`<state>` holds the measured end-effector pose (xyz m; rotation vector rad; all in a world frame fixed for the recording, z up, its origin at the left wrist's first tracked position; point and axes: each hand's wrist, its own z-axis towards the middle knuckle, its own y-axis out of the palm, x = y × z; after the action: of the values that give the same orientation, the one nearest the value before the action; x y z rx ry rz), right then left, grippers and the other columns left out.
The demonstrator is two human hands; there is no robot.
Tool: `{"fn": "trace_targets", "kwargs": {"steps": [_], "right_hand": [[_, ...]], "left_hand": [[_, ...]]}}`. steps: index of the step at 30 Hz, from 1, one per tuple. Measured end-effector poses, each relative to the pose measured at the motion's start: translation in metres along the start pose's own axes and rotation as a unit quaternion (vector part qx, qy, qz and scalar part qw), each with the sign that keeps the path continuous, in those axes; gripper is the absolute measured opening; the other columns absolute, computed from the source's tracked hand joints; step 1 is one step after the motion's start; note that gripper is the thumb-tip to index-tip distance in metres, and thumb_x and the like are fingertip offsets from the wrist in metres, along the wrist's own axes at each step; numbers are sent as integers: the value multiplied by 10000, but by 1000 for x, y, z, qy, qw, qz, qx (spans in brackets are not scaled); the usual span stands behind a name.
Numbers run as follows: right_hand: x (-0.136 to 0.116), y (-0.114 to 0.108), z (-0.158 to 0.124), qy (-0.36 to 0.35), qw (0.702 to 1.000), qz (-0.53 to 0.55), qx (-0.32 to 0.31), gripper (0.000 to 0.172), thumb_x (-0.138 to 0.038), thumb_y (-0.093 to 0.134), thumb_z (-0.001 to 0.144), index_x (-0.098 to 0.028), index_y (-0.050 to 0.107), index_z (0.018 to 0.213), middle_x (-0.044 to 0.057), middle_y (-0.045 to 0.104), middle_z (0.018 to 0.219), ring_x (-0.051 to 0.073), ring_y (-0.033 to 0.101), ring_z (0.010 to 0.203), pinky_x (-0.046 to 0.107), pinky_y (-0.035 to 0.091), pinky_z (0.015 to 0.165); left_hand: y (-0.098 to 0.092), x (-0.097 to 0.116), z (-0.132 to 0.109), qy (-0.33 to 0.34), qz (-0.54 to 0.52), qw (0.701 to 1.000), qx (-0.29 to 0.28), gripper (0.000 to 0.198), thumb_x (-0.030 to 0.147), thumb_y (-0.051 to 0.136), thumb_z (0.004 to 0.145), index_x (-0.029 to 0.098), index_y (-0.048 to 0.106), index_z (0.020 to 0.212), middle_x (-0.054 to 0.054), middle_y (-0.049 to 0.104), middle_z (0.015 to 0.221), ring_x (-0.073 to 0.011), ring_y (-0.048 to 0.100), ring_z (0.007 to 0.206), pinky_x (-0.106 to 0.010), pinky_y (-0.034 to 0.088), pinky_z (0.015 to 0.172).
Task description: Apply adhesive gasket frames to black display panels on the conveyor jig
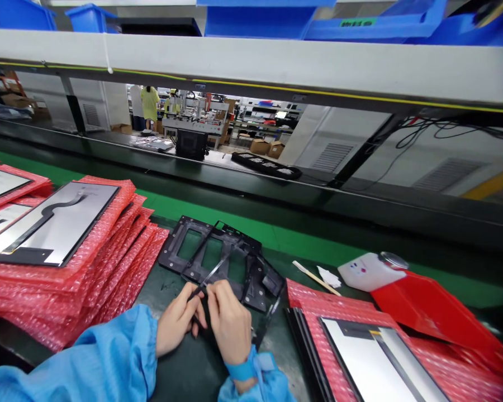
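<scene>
My left hand (pixel 179 319) and my right hand (pixel 229 317) are close together over the dark bench. Both have their fingers pinched on a thin black strip (pixel 215 271), which looks shiny along part of its length and runs up over a black fixture plate. The fingertips partly hide where the strip is gripped. Just beyond the hands lies the black fixture plate (pixel 172 259), with large rectangular openings and small screws. Another dark narrow strip (pixel 269 317) hangs down to the right of my right hand; whether it joins the held one I cannot tell.
Red bubble-wrap sleeves (pixel 121 262) are stacked at left, with a display panel (pixel 73 209) on top. At right, another display panel (pixel 371 357) rests on red bubble wrap, near a white bottle (pixel 366 272) and a brush-like stick (pixel 316 277). Blue bins (pixel 257 21) stand on the overhead shelf.
</scene>
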<state>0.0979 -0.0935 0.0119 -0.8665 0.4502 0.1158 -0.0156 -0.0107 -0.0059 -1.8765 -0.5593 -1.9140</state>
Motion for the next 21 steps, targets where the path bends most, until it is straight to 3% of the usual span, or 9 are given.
{"fn": "trace_targets", "kwargs": {"steps": [3, 8, 17, 21], "right_hand": [[3, -1, 1, 17, 1000, -4, 13, 226, -237, 335, 1003, -196, 523, 885, 46, 578, 853, 153, 610, 748, 246, 431, 644], [-7, 0, -6, -34, 999, 12, -28, 251, -250, 341, 1001, -208, 524, 835, 32, 571, 797, 152, 606, 731, 247, 434, 652], [15, -4, 9, 73, 995, 29, 67, 201, -295, 386, 993, -203, 527, 883, 37, 573, 854, 153, 585, 730, 253, 406, 619], [8, -3, 4, 71, 993, 67, 60, 179, -291, 401, 988, -205, 534, 905, 34, 578, 872, 146, 592, 770, 244, 438, 667]], "left_hand": [[1, 0, -1, -4, 1, 1000, -8, 338, 494, 338, 974, 179, 430, 1056, 1, 592, 710, -79, 497, 460, -165, 287, 398], [-3, -2, -1, -3, 6, 1000, 6, 312, 475, 379, 968, 182, 460, 1040, 33, 530, 668, -79, 484, 495, -172, 364, 463], [2, 4, -1, -14, -23, 1000, -4, 365, 513, 370, 964, 171, 452, 1065, -1, 600, 698, -77, 499, 492, -157, 271, 402], [0, 5, 2, -6, -29, 1000, 5, 378, 530, 407, 946, 166, 472, 1028, 11, 599, 653, -72, 498, 477, -143, 298, 398]]}}
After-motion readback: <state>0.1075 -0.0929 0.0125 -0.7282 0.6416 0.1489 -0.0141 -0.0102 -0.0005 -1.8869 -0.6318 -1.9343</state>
